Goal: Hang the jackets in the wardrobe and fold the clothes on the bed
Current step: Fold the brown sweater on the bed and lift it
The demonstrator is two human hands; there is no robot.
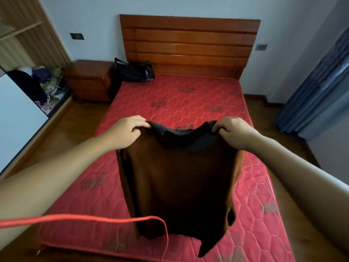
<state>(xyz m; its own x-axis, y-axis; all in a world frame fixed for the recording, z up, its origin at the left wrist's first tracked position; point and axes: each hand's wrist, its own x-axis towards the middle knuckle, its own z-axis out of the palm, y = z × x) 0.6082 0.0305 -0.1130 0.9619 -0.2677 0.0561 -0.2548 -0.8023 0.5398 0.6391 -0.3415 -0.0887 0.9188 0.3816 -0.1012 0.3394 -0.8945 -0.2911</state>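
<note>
- Left hand (128,129): is pinching one upper corner of the brown sweater (179,176), fingers curled over the fabric, above the middle of the bed (188,97).
- Right hand (232,132): is pinching the opposite upper corner in the same way, level with the left hand, also over the bed.
- Brown sweater: is hanging spread between both hands. Its grey ribbed collar (188,137) is sagging between them and its lower edge is dangling over the foot end of the bed. Whether it is touching the mattress cannot be told.
- Red strap (94,219): is looping across the near left corner of the bed, close to the camera.
- Bed: is showing a red quilted mattress.
- Black bag (134,71): is sitting at the bed's head end, left corner, against the wooden headboard (188,44).
- Nightstand (88,80): is standing just beside the bed's head end, on the left.
- Wardrobe (22,35): is standing open further left of the bed, with a heap of clothes (45,82) lying on its floor.
- Blue curtain (317,82): is hanging to the right of the bed.
</note>
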